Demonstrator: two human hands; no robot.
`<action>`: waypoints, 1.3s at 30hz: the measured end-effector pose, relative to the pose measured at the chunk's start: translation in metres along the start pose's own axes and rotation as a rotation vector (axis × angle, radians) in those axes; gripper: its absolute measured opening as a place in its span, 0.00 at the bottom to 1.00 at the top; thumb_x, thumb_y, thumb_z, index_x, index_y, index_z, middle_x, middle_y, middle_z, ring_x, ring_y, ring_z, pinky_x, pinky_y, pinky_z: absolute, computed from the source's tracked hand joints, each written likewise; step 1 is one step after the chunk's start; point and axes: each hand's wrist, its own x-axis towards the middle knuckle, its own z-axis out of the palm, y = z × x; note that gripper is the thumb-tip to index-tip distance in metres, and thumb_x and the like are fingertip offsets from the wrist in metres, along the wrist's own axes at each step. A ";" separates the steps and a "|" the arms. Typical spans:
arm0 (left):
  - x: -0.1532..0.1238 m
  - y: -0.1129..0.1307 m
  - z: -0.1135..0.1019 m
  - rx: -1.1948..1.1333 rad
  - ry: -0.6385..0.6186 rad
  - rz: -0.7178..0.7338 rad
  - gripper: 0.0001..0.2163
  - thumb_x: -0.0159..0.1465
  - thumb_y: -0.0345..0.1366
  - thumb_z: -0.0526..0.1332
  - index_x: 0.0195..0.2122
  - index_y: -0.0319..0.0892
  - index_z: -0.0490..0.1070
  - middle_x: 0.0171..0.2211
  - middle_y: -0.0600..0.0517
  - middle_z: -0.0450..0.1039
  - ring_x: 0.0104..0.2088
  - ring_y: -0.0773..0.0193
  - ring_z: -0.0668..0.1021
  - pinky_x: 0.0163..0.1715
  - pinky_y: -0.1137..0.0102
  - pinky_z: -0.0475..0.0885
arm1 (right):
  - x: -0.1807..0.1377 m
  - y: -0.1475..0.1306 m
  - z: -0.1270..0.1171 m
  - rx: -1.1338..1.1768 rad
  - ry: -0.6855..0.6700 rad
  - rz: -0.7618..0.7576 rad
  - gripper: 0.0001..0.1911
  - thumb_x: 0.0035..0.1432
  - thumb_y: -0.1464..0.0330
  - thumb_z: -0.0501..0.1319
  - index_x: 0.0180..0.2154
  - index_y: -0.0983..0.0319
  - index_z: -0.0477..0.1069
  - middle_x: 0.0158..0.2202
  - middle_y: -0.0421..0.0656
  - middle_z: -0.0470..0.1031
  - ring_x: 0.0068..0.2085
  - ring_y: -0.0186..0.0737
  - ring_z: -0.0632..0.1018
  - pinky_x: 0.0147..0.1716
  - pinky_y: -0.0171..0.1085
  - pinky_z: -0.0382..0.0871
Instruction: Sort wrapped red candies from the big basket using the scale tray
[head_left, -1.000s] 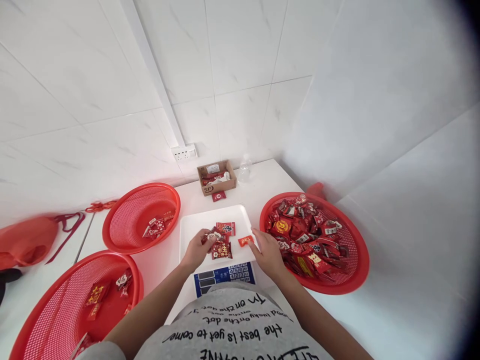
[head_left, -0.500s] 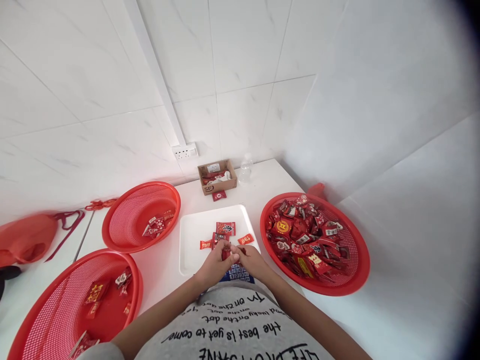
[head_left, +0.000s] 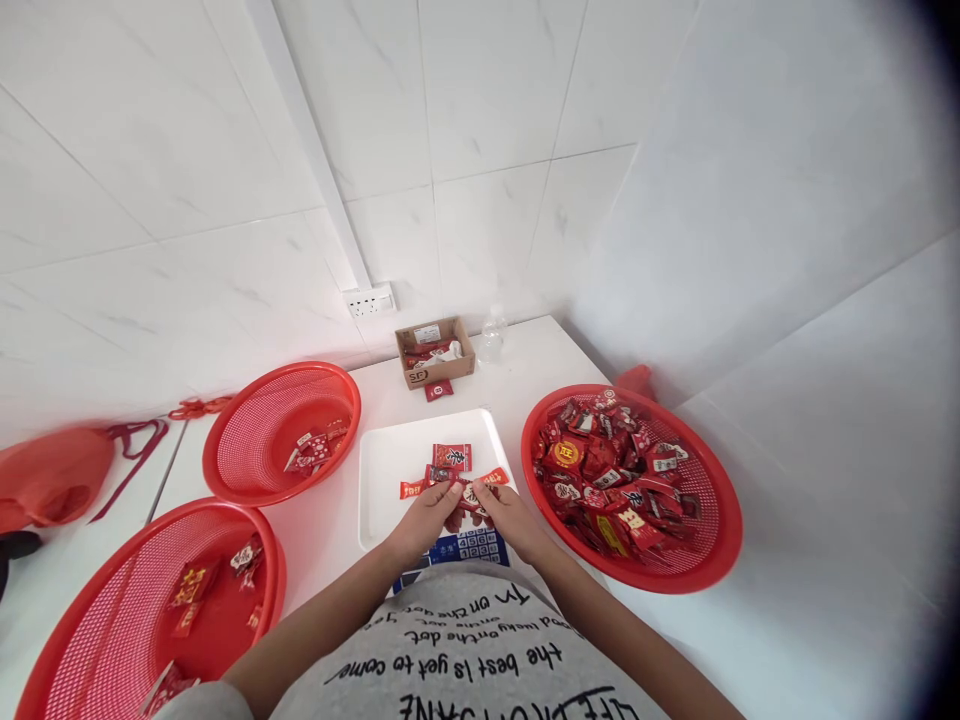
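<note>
Over the near edge of a white tray (head_left: pixel 390 445), my left hand (head_left: pixel 426 518) and my right hand (head_left: pixel 511 516) pinch a small wrapped candy (head_left: pixel 473 498) between them, thumbs on top. Its wrapper is red with white, dark-lettered patches. Beyond my fingers, a red square packet (head_left: pixel 452 457) lies flat in the tray. Beside it are a darker red packet, partly covered by my left hand, and small orange-red wrapped pieces (head_left: pixel 411 489). Below the hands shows the blue keypad (head_left: pixel 480 545) of a scale, which the tray appears to sit on.
At the right stands a red basket (head_left: pixel 731 520) heaped with wrapped candies. Two more red baskets, one farther back (head_left: pixel 225 440) and one nearer (head_left: pixel 82 610), hold a few pieces at the left. By the wall are a small cardboard box (head_left: pixel 450 372) and a clear bottle (head_left: pixel 493 338).
My hands, closed together before, have drawn slightly apart, and the candy between them now shows. More of the blue keypad is uncovered.
</note>
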 end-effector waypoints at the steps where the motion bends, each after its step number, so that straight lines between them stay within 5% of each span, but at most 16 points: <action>1: 0.001 0.000 -0.001 -0.026 0.005 -0.005 0.19 0.59 0.52 0.49 0.23 0.41 0.61 0.18 0.57 0.62 0.21 0.69 0.65 0.24 0.72 0.61 | 0.000 -0.002 -0.001 -0.002 -0.026 -0.012 0.26 0.56 0.49 0.46 0.22 0.63 0.66 0.19 0.40 0.68 0.22 0.33 0.67 0.24 0.33 0.61; 17: -0.002 0.000 0.000 0.027 0.032 0.021 0.20 0.59 0.53 0.49 0.24 0.40 0.63 0.19 0.55 0.63 0.22 0.68 0.66 0.25 0.72 0.62 | -0.005 -0.001 -0.002 -0.099 -0.082 -0.046 0.25 0.56 0.50 0.48 0.22 0.63 0.66 0.20 0.39 0.67 0.23 0.33 0.67 0.25 0.33 0.60; 24: -0.004 0.004 -0.002 0.027 0.090 0.043 0.20 0.60 0.51 0.48 0.23 0.40 0.63 0.19 0.55 0.64 0.24 0.67 0.67 0.27 0.71 0.63 | -0.004 0.000 -0.008 -0.029 0.072 -0.027 0.23 0.55 0.50 0.49 0.25 0.62 0.65 0.21 0.39 0.66 0.23 0.33 0.65 0.24 0.33 0.58; 39: -0.006 0.004 -0.004 0.093 0.090 0.051 0.19 0.60 0.50 0.48 0.22 0.41 0.62 0.18 0.57 0.61 0.22 0.68 0.66 0.26 0.72 0.62 | -0.005 0.007 -0.009 -0.040 0.097 -0.069 0.20 0.56 0.53 0.49 0.25 0.62 0.64 0.20 0.38 0.65 0.24 0.34 0.66 0.25 0.33 0.58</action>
